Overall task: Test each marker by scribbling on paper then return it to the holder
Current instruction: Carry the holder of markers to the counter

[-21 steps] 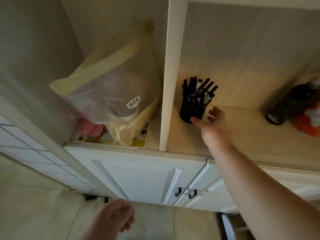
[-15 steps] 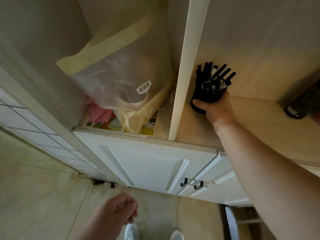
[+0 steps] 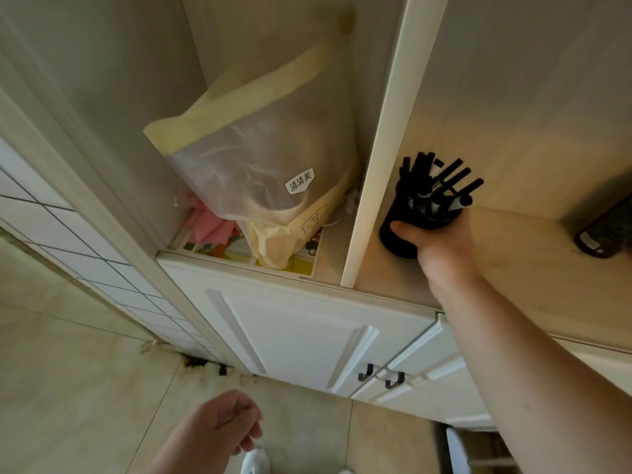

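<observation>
The right hand [image 3: 441,244] is gripping the upright holder [image 3: 407,220] of black markers [image 3: 444,179] near the shelf's [image 3: 533,268] left edge, beside a bag [image 3: 260,165] labelled 清清美.

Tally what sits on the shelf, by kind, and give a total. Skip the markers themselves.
Black marker holder, held by the right hand: 1
Translucent bag with yellow trim: 1
Dark object at the right edge: 1
Pink item behind the bag: 1
Total: 4

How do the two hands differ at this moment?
The right hand is raised to the shelf, gripping the black marker holder; the left hand hangs low over the floor, holding nothing. Right fingers wrap the holder; left fingers curl loosely. Both are bare.
</observation>
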